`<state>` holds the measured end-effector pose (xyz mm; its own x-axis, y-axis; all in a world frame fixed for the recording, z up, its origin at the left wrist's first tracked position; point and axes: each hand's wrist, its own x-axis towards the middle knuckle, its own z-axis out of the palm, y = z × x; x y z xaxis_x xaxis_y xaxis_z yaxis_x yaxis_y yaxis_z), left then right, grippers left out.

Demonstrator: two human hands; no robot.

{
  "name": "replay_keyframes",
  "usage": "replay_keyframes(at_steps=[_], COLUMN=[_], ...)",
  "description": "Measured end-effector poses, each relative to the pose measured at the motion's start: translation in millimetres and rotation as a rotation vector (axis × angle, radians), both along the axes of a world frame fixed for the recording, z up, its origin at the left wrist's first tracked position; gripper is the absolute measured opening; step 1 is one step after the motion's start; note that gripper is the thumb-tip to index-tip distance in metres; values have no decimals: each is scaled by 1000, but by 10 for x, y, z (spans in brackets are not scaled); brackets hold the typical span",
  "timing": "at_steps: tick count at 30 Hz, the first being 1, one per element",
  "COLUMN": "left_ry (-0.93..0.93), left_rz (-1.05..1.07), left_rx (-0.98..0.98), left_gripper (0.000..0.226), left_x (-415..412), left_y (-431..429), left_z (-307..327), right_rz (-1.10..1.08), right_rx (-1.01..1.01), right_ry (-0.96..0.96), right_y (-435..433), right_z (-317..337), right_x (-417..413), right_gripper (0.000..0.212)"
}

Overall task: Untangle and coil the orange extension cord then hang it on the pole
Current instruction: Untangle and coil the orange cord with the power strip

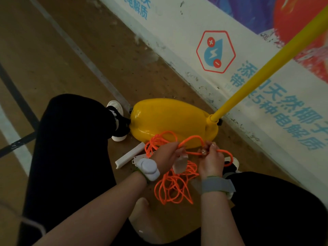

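The orange extension cord (174, 185) lies in a tangled heap on the floor between my knees, with loops rising to both hands. My left hand (166, 153) grips a strand near the top of the tangle. My right hand (211, 160) pinches another strand a short way to the right, and a short arch of cord spans between the two hands. One loop trails right past my right hand. The yellow pole (266, 68) rises diagonally from its yellow base (170, 118) just beyond my hands.
A white power strip (130, 155) lies on the brown floor left of the tangle. A printed banner wall (221, 55) runs along behind the base. My shoes (117, 121) and dark-trousered legs flank the cord on both sides.
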<state>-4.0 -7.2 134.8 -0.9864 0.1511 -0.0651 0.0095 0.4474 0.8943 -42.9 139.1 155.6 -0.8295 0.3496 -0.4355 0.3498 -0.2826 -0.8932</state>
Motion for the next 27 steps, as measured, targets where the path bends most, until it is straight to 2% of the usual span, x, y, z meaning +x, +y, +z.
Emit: replay_keyframes(at_steps=[5, 9, 11, 13, 15, 18, 21, 24, 27], left_ry=[-48, -158, -179, -240, -381, -535, -601, -555, -352], left_rz=[-47, 282, 331, 278, 212, 149, 109, 48, -47], left_rx=[325, 793, 795, 797, 891, 996, 968, 802, 454], left_gripper=[26, 30, 31, 32, 30, 28, 29, 28, 27], left_x=[-62, -180, -246, -250, -174, -88, -81, -70, -48], left_y=[-43, -213, -364, -408, -351, -300, -288, -226, -204], left_z=[96, 212, 239, 259, 317, 333, 286, 220, 105], right_rz=[-104, -169, -90, 88, 286, 323, 312, 639, 980], right_rx=[25, -117, -78, 25, 275, 517, 665, 726, 789], right_ry=[4, 94, 93, 28, -61, -80, -56, -96, -149], right_y=[181, 454, 424, 270, 116, -7, -74, -192, -295], right_z=[42, 85, 131, 154, 123, 31, -2, -29, -28], right_x=[-87, -137, -115, -82, -32, 46, 86, 157, 245], right_gripper=[33, 38, 44, 55, 60, 40, 24, 23, 30])
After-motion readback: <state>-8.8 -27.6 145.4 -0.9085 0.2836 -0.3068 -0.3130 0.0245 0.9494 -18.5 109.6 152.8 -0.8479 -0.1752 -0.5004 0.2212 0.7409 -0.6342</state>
